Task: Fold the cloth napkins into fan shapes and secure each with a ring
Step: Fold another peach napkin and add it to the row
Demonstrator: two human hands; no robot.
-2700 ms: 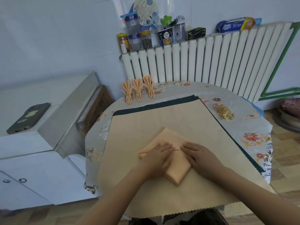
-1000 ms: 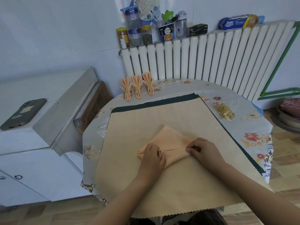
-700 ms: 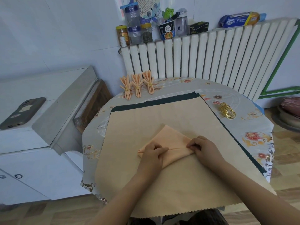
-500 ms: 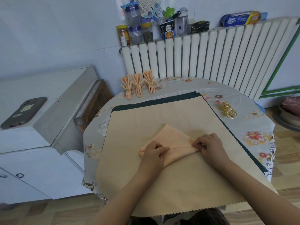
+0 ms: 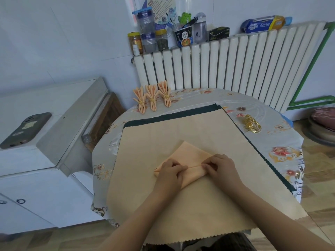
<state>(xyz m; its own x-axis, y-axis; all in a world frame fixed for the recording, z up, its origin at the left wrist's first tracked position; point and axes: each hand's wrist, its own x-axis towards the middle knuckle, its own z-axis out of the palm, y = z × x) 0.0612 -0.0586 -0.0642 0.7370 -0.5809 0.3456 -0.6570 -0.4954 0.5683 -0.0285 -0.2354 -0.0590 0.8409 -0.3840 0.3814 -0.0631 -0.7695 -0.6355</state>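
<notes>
— Since the earlier look, what had moved?

— Both hands had drawn together. The right hand [image 5: 220,169] had slid inward from the outer corner of the peach cloth napkin [image 5: 188,156] until its curled fingers pinched the fold near the middle, close to the left hand [image 5: 170,172], which also gripped the ridge with bent fingers. The napkin itself lay where it was, on the beige pinked-edge fabric sheet [image 5: 181,129], nearer that sheet's front edge than its back.

— How should the pleat be done well?

— I judged that each pleat wanted the same depth as the last, pinched along the whole crease, then pressed flat before the next was gathered. Soft cloth would probably spring open if either hand let go early.

— And the rest of the job?

— Three finished peach fan napkins [image 5: 153,98] stood in a row by the round floral table's [image 5: 282,151] back left edge; the loose gold wire rings [image 5: 252,124] lay near its right edge, well apart from the hands.

— Any containers?

— Jars on the white ribbed radiator [image 5: 235,66]: an orange-lidded jar [image 5: 135,42] held something amber, a yellow-lidded jar [image 5: 161,40] dark, leaf-like matter, and the tall clear plastic jar [image 5: 146,24] contents I couldn't make out.
</notes>
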